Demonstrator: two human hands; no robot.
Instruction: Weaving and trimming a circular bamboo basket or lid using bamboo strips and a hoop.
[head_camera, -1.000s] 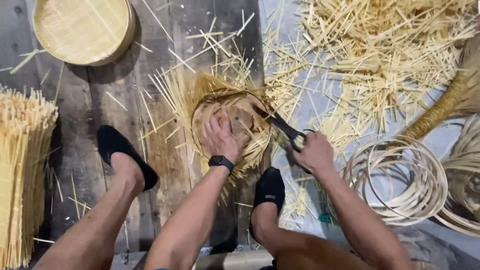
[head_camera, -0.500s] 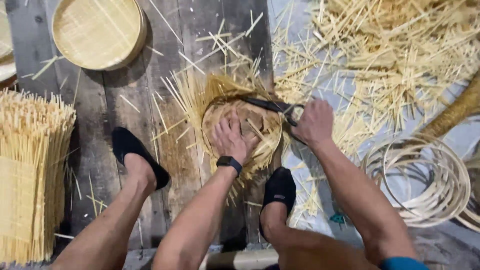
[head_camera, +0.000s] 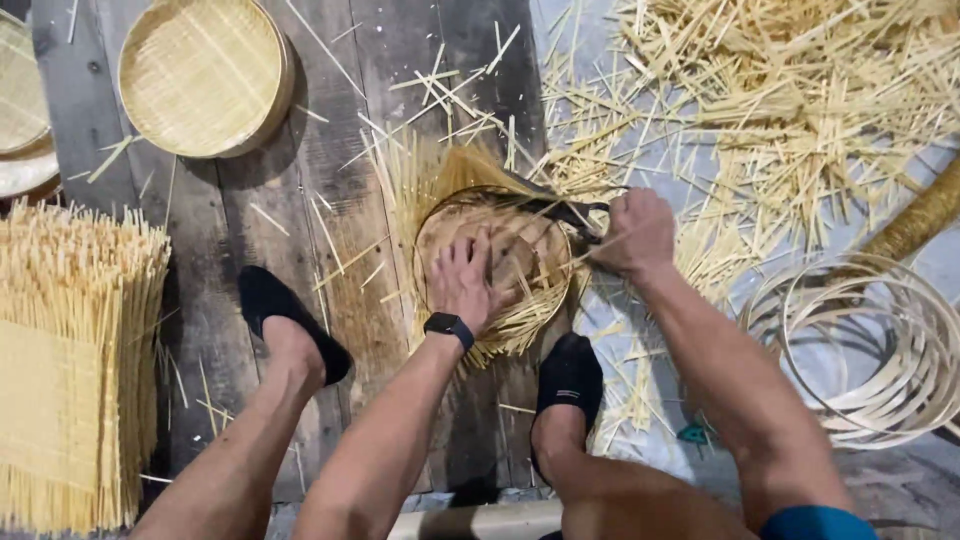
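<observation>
- Head view: the left hand, fingers spread, presses flat on the woven bamboo basket lying on the floor between the feet.
- The right hand, fisted around dark shears, works the rim at 2 o'clock.
- Advice: keep the palm firmly down and the blades just outside the hoop, clear of the fingers.
- Finished tray sits at 10 o'clock, hoops at 4.
</observation>
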